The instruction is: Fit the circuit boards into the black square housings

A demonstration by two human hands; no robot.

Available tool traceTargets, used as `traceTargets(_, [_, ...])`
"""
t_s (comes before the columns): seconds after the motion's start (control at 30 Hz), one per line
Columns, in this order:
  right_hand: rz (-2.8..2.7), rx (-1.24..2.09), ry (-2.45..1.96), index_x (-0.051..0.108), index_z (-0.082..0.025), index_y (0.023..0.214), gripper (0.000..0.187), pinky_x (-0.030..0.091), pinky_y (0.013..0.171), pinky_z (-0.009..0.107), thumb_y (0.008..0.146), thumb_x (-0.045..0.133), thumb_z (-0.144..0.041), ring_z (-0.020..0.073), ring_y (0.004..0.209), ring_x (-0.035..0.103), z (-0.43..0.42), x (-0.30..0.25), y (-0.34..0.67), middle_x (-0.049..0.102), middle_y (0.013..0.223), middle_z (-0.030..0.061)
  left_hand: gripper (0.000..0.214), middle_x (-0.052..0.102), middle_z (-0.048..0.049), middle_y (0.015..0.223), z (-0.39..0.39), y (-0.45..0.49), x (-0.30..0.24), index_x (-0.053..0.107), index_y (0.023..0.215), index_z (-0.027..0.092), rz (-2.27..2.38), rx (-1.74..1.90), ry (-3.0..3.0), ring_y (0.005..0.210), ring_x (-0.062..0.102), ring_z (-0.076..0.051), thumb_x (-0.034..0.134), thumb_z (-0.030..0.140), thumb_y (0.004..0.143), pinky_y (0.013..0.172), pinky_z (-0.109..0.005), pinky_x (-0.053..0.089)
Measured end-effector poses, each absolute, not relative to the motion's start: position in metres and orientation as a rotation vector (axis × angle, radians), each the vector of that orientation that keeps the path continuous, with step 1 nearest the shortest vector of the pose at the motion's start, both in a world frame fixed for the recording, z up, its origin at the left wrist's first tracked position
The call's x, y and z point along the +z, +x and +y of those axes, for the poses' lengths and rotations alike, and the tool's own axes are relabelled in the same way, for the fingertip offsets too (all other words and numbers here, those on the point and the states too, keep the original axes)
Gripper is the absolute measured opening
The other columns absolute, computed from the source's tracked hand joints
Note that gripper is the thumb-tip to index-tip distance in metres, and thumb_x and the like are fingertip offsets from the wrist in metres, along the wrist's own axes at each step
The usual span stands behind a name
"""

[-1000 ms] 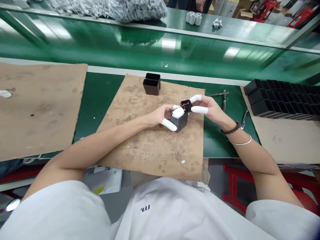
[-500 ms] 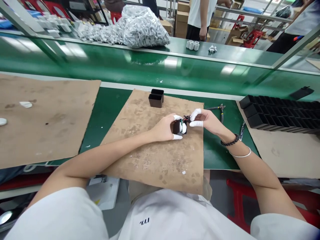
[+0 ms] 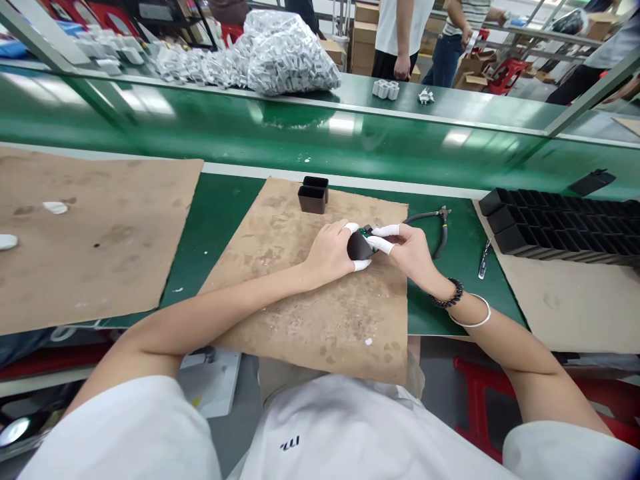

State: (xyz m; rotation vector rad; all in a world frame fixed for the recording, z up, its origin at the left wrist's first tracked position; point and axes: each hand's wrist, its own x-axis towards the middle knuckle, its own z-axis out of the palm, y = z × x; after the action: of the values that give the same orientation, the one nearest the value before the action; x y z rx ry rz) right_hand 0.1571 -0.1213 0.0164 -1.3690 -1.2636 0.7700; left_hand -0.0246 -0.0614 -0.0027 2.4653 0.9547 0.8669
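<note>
My left hand [image 3: 330, 252], with white finger covers on its tips, is closed around a small black plastic case [image 3: 359, 247] above the cardboard sheet. Green circuit-board parts [image 3: 367, 231] show at the case's open end. My right hand [image 3: 407, 250], also with covered fingertips, pinches at that end, thumb and forefinger on the circuit board. The fingers partly hide what lies inside the case. Two empty black cases [image 3: 313, 199] stand upright behind my left hand on the cardboard [image 3: 310, 320].
Pliers [image 3: 443, 227] and a small slim tool [image 3: 484, 259] lie right of the cardboard. Rows of black cases [image 3: 560, 227] sit farther right. Behind runs a green conveyor belt [image 3: 225, 127]; past it lies a bag of small white parts [image 3: 290, 57]. People stand beyond.
The case has been tilted, so its dark side now faces up. My right hand has moved closer, its fingers now at the open end. Another person has come into view at the back.
</note>
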Motion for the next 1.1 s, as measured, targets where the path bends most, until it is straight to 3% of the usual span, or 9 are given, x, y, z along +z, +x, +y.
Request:
traceTargets(0.1, [-1.288, 0.722, -1.394, 0.078, -0.020, 0.085, 0.038, 0.062, 0.090, 0.048, 0.067, 0.088, -0.052, 0.0275, 0.091, 0.075, -0.123, 0.010, 0.149, 0.079, 0.094, 0.0080, 0.048, 0.066, -0.0072, 0.099, -0.061, -0.023, -0.005, 0.061, 0.103, 0.019, 0.961, 0.878, 2.446, 0.094, 0.067, -0.029, 0.084, 0.037, 0.065, 0.084, -0.044, 0.055])
traceTargets(0.23, [-1.381, 0.791, -1.359, 0.070, -0.022, 0.103, 0.047, 0.060, 0.094, 0.047, 0.068, 0.088, -0.047, 0.0251, 0.097, 0.072, -0.124, 0.006, 0.144, 0.075, 0.110, 0.0062, 0.049, 0.066, -0.0092, 0.105, -0.058, -0.022, -0.007, 0.060, 0.107, 0.018, 1.027, 0.872, 2.367, 0.101, 0.067, -0.031, 0.083, 0.031, 0.066, 0.090, -0.046, 0.056])
traceTargets(0.33, [-1.468, 0.694, -1.340, 0.067, -0.023, 0.108, 0.045, 0.061, 0.092, 0.047, 0.071, 0.086, -0.040, 0.0245, 0.097, 0.071, -0.121, 0.010, 0.153, 0.074, 0.111, 0.0053, 0.061, 0.064, -0.0122, 0.120, -0.056, -0.023, -0.008, 0.054, 0.126, 0.018, 0.943, 0.885, 2.310, 0.115, 0.064, -0.032, 0.080, 0.032, 0.072, 0.101, -0.049, 0.054])
traceTargets(0.43, [-1.479, 0.456, -1.296, 0.069, -0.024, 0.107, 0.037, 0.060, 0.096, 0.048, 0.075, 0.083, -0.035, 0.0273, 0.108, 0.069, -0.115, 0.012, 0.171, 0.072, 0.115, 0.0074, 0.073, 0.054, -0.0154, 0.139, -0.055, -0.026, -0.008, 0.039, 0.145, 0.019, 0.775, 1.042, 2.274, 0.130, 0.056, -0.030, 0.073, 0.035, 0.083, 0.113, -0.050, 0.046])
traceTargets(0.57, [-1.597, 0.393, -1.331, 0.070, -0.023, 0.102, 0.030, 0.060, 0.095, 0.051, 0.077, 0.081, -0.035, 0.0290, 0.104, 0.070, -0.106, 0.002, 0.186, 0.072, 0.108, 0.0082, 0.072, 0.047, -0.0155, 0.144, -0.050, -0.033, -0.008, 0.031, 0.151, 0.021, 0.713, 1.289, 2.307, 0.136, 0.049, -0.030, 0.066, 0.030, 0.089, 0.117, -0.052, 0.040])
traceTargets(0.67, [-1.632, 0.416, -1.339, 0.070, -0.023, 0.099, 0.025, 0.064, 0.087, 0.049, 0.080, 0.078, -0.037, 0.0283, 0.098, 0.072, -0.104, -0.004, 0.184, 0.074, 0.102, 0.0077, 0.068, 0.047, -0.0146, 0.141, -0.047, -0.037, -0.010, 0.032, 0.151, 0.022, 0.718, 1.374, 2.343, 0.134, 0.050, -0.029, 0.063, 0.029, 0.091, 0.116, -0.051, 0.042])
traceTargets(0.8, [-1.619, 0.313, -1.257, 0.069, -0.026, 0.104, 0.023, 0.063, 0.090, 0.048, 0.084, 0.076, -0.036, 0.0278, 0.103, 0.071, -0.107, -0.006, 0.178, 0.073, 0.106, 0.0077, 0.064, 0.049, -0.0140, 0.139, -0.046, -0.038, -0.013, 0.033, 0.151, 0.022, 0.702, 1.394, 2.381, 0.132, 0.051, -0.029, 0.060, 0.029, 0.093, 0.115, -0.051, 0.043])
traceTargets(1.0, [-1.744, 0.425, -1.290, 0.068, -0.024, 0.105, 0.022, 0.063, 0.087, 0.051, 0.087, 0.073, -0.035, 0.0298, 0.100, 0.072, -0.110, -0.011, 0.174, 0.073, 0.103, 0.0089, 0.065, 0.052, -0.0160, 0.143, -0.041, -0.040, -0.014, 0.037, 0.151, 0.019, 0.694, 1.312, 2.317, 0.136, 0.051, -0.030, 0.063, 0.034, 0.093, 0.117, -0.051, 0.042])
traceTargets(1.1, [-1.790, 0.552, -1.223, 0.067, -0.024, 0.109, 0.024, 0.063, 0.092, 0.048, 0.088, 0.072, -0.034, 0.0272, 0.103, 0.072, -0.114, -0.010, 0.168, 0.074, 0.110, 0.0083, 0.051, 0.063, -0.0151, 0.138, -0.038, -0.041, -0.013, 0.050, 0.144, 0.019, 0.535, 1.094, 2.288, 0.129, 0.060, -0.028, 0.057, 0.039, 0.098, 0.112, -0.047, 0.048])
